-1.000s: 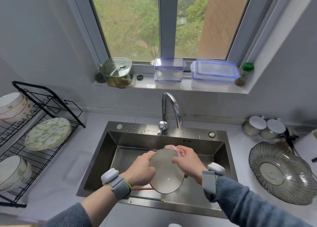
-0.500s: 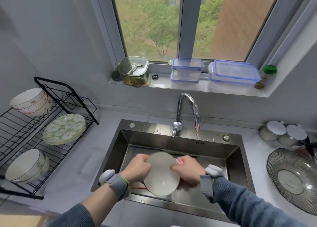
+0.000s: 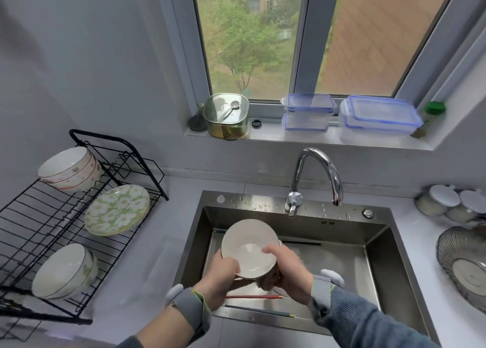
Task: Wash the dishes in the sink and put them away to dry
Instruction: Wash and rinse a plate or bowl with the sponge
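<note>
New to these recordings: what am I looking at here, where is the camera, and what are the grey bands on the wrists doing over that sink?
No machine here: a person works with bare hands. The single camera sits on their head, looking forward and down, which is why the room bends at the edges. The left hand and right hand both grip a white bowl over the steel sink. The grey wrist bands are worn devices; their purpose is not visible. Red chopsticks lie in the basin. The tap shows no running water. On the left, a black drying rack holds bowls and a green flowered plate. Storage boxes stand on the windowsill.
</note>
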`<move>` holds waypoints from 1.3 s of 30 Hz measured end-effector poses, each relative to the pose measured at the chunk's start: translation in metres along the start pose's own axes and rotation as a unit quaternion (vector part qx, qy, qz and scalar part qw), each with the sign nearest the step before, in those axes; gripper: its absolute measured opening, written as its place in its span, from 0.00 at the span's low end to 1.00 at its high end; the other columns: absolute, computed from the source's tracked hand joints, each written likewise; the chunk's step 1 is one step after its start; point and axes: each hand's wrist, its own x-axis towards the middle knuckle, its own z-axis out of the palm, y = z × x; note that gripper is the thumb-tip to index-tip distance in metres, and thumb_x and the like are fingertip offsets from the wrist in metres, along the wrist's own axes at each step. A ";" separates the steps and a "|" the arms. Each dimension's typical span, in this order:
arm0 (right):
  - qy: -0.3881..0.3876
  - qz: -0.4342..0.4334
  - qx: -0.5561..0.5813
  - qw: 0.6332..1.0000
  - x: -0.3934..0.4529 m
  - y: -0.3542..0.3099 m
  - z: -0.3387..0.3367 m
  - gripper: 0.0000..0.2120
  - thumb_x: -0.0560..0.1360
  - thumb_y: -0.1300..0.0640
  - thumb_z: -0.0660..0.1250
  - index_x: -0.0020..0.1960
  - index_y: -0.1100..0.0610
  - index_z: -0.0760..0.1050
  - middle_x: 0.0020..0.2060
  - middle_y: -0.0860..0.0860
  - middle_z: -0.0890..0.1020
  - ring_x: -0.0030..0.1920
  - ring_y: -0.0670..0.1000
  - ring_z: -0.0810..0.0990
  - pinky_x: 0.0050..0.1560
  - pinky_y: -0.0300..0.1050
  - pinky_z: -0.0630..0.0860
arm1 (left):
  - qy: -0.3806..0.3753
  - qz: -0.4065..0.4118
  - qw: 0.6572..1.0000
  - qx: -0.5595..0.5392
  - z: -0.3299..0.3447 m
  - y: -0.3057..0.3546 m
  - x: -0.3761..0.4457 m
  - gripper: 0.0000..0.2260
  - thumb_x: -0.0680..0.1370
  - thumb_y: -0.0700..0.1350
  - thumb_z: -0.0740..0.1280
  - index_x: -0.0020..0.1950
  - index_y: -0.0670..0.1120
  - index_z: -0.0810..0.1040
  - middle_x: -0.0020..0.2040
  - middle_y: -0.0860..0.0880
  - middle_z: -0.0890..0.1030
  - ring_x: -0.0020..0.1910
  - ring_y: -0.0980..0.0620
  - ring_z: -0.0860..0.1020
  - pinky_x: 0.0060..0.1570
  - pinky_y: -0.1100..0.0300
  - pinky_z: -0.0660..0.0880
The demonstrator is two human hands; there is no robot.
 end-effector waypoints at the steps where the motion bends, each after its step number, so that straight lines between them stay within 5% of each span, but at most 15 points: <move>1: 0.012 -0.007 0.020 1.000 0.002 -0.003 0.006 0.20 0.71 0.57 0.67 0.62 0.61 0.73 0.37 0.64 0.77 0.26 0.58 0.73 0.27 0.43 0.65 | -0.017 -0.003 1.000 -0.012 -0.004 0.002 -0.003 0.24 0.74 0.28 0.57 0.68 0.44 0.73 0.60 0.38 0.79 0.55 0.38 0.80 0.38 0.51 0.83; 5: 0.048 -0.025 0.010 0.998 0.002 -0.021 0.030 0.19 0.69 0.55 0.67 0.58 0.60 0.75 0.31 0.60 0.75 0.23 0.55 0.71 0.24 0.40 0.64 | -0.001 0.125 0.974 0.189 -0.039 0.018 -0.005 0.21 0.78 0.44 0.69 0.70 0.50 0.69 0.64 0.48 0.78 0.59 0.48 0.77 0.57 0.48 0.81; 9: 0.069 -0.043 -0.050 0.995 0.004 -0.040 0.049 0.17 0.75 0.48 0.65 0.56 0.60 0.73 0.26 0.63 0.75 0.24 0.56 0.71 0.25 0.37 0.61 | 0.031 0.437 0.766 0.471 -0.069 0.038 -0.017 0.29 0.76 0.64 0.66 0.75 0.58 0.66 0.71 0.63 0.68 0.70 0.62 0.65 0.72 0.61 0.61; 12: 0.063 -0.075 -0.071 0.993 -0.001 -0.057 0.069 0.20 0.78 0.44 0.64 0.55 0.62 0.75 0.23 0.64 0.74 0.21 0.54 0.67 0.26 0.38 0.61 | -0.046 0.474 0.660 0.582 -0.084 0.050 -0.020 0.21 0.79 0.67 0.59 0.67 0.59 0.75 0.63 0.62 0.78 0.62 0.60 0.73 0.67 0.60 0.67; 14: 0.051 -0.113 -0.083 0.989 -0.007 -0.069 0.084 0.24 0.80 0.40 0.63 0.54 0.63 0.74 0.27 0.70 0.75 0.20 0.54 0.67 0.25 0.39 0.61 | -0.044 0.493 0.622 0.607 -0.092 0.059 -0.018 0.17 0.80 0.63 0.55 0.60 0.58 0.76 0.55 0.58 0.83 0.53 0.53 0.79 0.54 0.55 0.75; 17: 0.052 -0.210 -0.118 0.969 -0.009 -0.077 0.110 0.24 0.79 0.36 0.65 0.52 0.58 0.77 0.34 0.65 0.80 0.23 0.50 0.75 0.25 0.41 0.70 | -0.002 0.491 0.666 0.561 -0.108 0.072 -0.014 0.09 0.79 0.54 0.60 0.54 0.53 0.76 0.47 0.50 0.84 0.45 0.44 0.79 0.41 0.50 0.74; 19: 0.067 -0.287 -0.201 0.934 -0.010 -0.076 0.121 0.19 0.78 0.35 0.66 0.51 0.51 0.78 0.41 0.52 0.83 0.37 0.44 0.80 0.42 0.50 0.80 | -0.001 0.478 0.717 0.508 -0.112 0.085 -0.016 0.06 0.77 0.50 0.63 0.49 0.51 0.77 0.44 0.48 0.84 0.42 0.43 0.79 0.39 0.50 0.73; 22: 0.087 -0.423 -0.326 0.841 -0.011 -0.071 0.135 0.05 0.81 0.45 0.66 0.55 0.45 0.77 0.54 0.40 0.79 0.56 0.38 0.76 0.61 0.37 0.71 | -0.021 0.442 0.806 0.392 -0.123 0.102 -0.023 0.08 0.79 0.52 0.67 0.47 0.49 0.80 0.40 0.52 0.84 0.40 0.50 0.80 0.40 0.54 0.75; 24: 0.096 -0.474 -0.394 0.782 -0.020 -0.072 0.146 0.10 0.83 0.48 0.64 0.62 0.42 0.77 0.62 0.33 0.74 0.61 0.39 0.71 0.62 0.31 0.65 | -0.034 0.418 0.838 0.348 -0.131 0.109 -0.021 0.10 0.79 0.53 0.67 0.45 0.47 0.80 0.36 0.54 0.82 0.35 0.56 0.77 0.38 0.58 0.74; 27: 0.087 -0.492 -0.425 0.755 -0.021 -0.080 0.157 0.14 0.84 0.52 0.63 0.66 0.38 0.76 0.64 0.25 0.69 0.64 0.36 0.64 0.65 0.26 0.59 | -0.075 0.397 0.878 0.258 -0.141 0.114 -0.020 0.13 0.79 0.55 0.68 0.44 0.45 0.81 0.35 0.57 0.78 0.35 0.58 0.73 0.38 0.57 0.71; 28: 0.084 -0.498 -0.413 0.758 -0.017 -0.088 0.160 0.14 0.84 0.52 0.64 0.66 0.38 0.76 0.66 0.27 0.70 0.66 0.36 0.64 0.67 0.28 0.59 | -0.081 0.397 0.888 0.219 -0.142 0.116 -0.023 0.14 0.80 0.55 0.69 0.45 0.45 0.81 0.35 0.57 0.77 0.35 0.58 0.73 0.38 0.57 0.71; 30: 0.062 -0.467 -0.302 0.829 -0.011 -0.106 0.169 0.12 0.83 0.48 0.65 0.65 0.42 0.79 0.65 0.37 0.78 0.67 0.40 0.73 0.69 0.39 0.68 | -0.091 0.403 0.893 0.176 -0.143 0.119 -0.029 0.13 0.80 0.54 0.71 0.46 0.45 0.82 0.35 0.57 0.77 0.35 0.57 0.73 0.38 0.57 0.72; 33: -0.007 -0.340 -0.059 0.939 -0.002 -0.138 0.180 0.07 0.83 0.51 0.67 0.57 0.50 0.82 0.52 0.50 0.86 0.54 0.49 0.83 0.52 0.45 0.79 | -0.106 0.408 0.900 0.117 -0.142 0.126 -0.039 0.12 0.79 0.51 0.72 0.52 0.43 0.83 0.44 0.51 0.86 0.44 0.51 0.84 0.50 0.48 0.80; 36: 0.016 -0.270 -0.005 0.963 0.006 -0.155 0.182 0.10 0.85 0.53 0.62 0.59 0.54 0.81 0.51 0.54 0.86 0.51 0.55 0.85 0.51 0.55 0.82 | -0.103 0.420 0.899 0.077 -0.143 0.131 -0.051 0.08 0.82 0.45 0.70 0.57 0.42 0.83 0.51 0.46 0.87 0.53 0.47 0.86 0.57 0.50 0.82; 39: -0.004 -0.143 0.050 0.989 0.012 -0.143 0.178 0.16 0.82 0.47 0.63 0.56 0.59 0.80 0.39 0.60 0.80 0.36 0.58 0.78 0.35 0.48 0.72 | -0.079 0.445 0.890 0.066 -0.140 0.134 -0.062 0.06 0.82 0.42 0.68 0.56 0.44 0.84 0.49 0.48 0.88 0.50 0.50 0.86 0.53 0.54 0.81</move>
